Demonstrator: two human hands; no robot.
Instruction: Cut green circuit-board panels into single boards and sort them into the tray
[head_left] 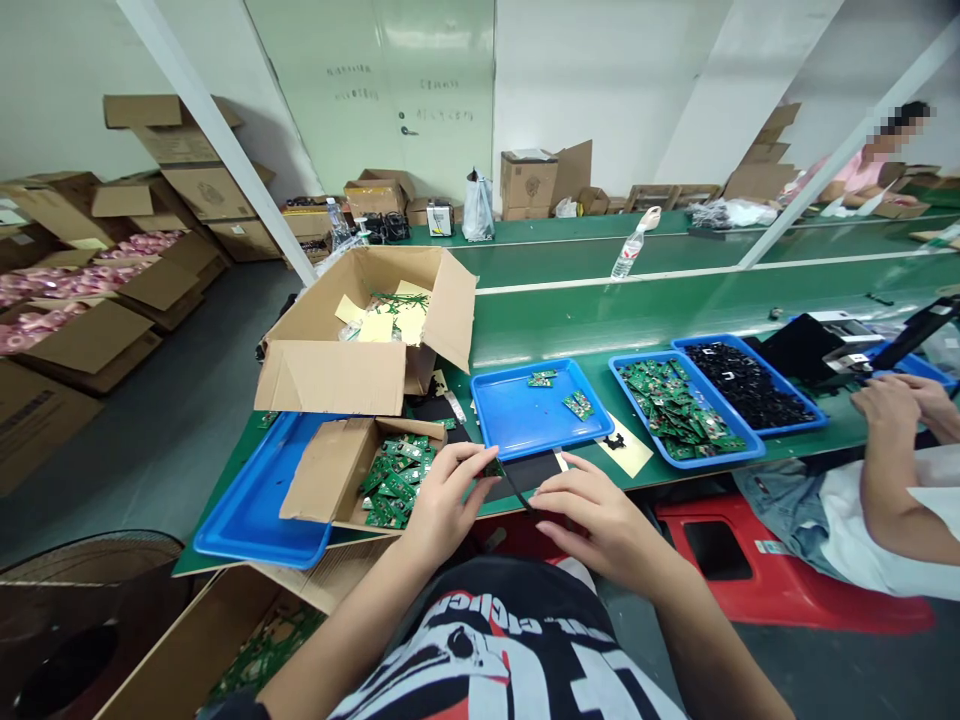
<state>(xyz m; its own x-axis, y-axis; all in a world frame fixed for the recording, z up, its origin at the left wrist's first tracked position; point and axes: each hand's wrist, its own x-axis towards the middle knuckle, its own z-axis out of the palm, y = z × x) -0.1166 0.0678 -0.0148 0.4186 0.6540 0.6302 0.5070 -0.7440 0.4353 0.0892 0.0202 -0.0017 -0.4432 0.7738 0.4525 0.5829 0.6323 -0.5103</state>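
Observation:
My left hand (454, 492) pinches a small green circuit board (493, 467) between thumb and fingertips, above the bench's front edge. A thin dark strip (516, 489) runs from that board to my right hand (592, 512), whose thumb and fingers close on its lower end. Whether the strip is joined to the board I cannot tell. Just left of my left hand, a small cardboard box (330, 475) holds a heap of green circuit boards (395, 480). Beyond my hands, a shallow blue tray (517, 405) bears two clusters of boards.
A blue tray of circuit boards (675, 405) and one of black parts (750, 385) stand to the right. A large open carton (330, 375) stands behind the small box, beside another blue tray (259, 515). A co-worker's hands (907, 400) are at far right, near a red stool (810, 600).

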